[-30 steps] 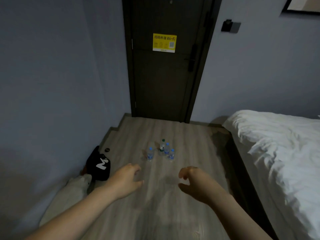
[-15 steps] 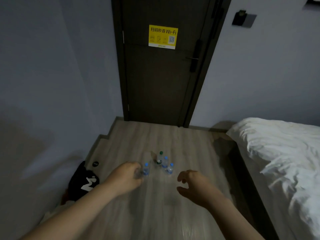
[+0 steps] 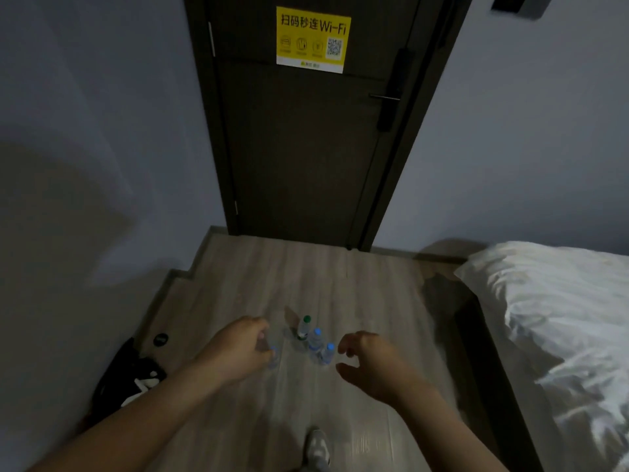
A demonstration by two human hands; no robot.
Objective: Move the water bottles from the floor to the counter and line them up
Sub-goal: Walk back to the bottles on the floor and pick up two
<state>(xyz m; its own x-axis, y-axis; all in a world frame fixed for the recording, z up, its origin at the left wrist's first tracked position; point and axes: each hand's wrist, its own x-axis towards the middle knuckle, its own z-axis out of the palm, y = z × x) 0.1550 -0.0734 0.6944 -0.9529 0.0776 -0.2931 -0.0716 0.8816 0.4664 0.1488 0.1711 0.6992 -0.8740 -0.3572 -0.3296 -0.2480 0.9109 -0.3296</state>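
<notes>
fingers [image 3: 352, 338] of the right hand [image 3: 374, 364] and left hand [image 3: 235, 352] are loosely curled and hold nothing, near four water bottles [image 3: 316, 340] standing clustered on the wood floor [image 3: 340, 277] before the door [image 3: 306, 148], so all remain to carry; no counter shows.

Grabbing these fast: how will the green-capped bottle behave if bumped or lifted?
The green-capped bottle stands upright, tall and narrow, so a bump would probably tip it; being round, it may roll on the smooth floor. A blue-capped bottle stands close beside it and might get knocked. Its clear plastic likely flexes when squeezed.
</notes>
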